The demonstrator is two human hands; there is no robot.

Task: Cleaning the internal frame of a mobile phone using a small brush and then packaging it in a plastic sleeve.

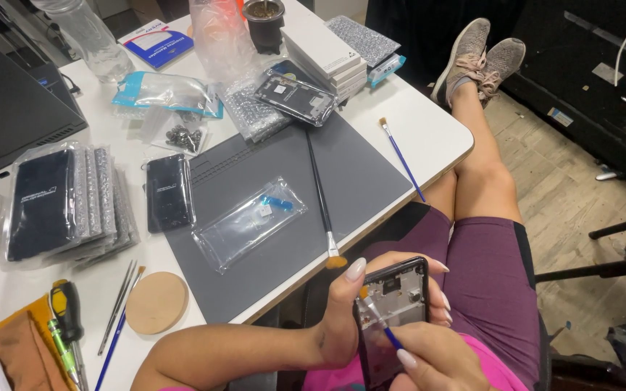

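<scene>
Two hands work over your lap: your left hand (349, 311) has its grip closed around the phone frame (393, 308), your right hand (429, 362) pinches a blue brush (380, 324) against it. Beside them, the surface (429, 137) carries a grey mat (356, 181), a long brush (322, 199) and a clear bag (249, 221). Left wrist bent inward.

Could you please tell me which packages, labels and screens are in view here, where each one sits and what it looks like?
Opened black phone frame: in the left hand, over the lap.
Clear flat plastic pouch: on the grey mat, with a blue tab.
Stack of black parts in clear sleeves: left on the table.
White flat boxes: stacked at the far edge.
Blue-and-white booklet: far left.
Blue-edged clear bag: behind the mat.
</scene>
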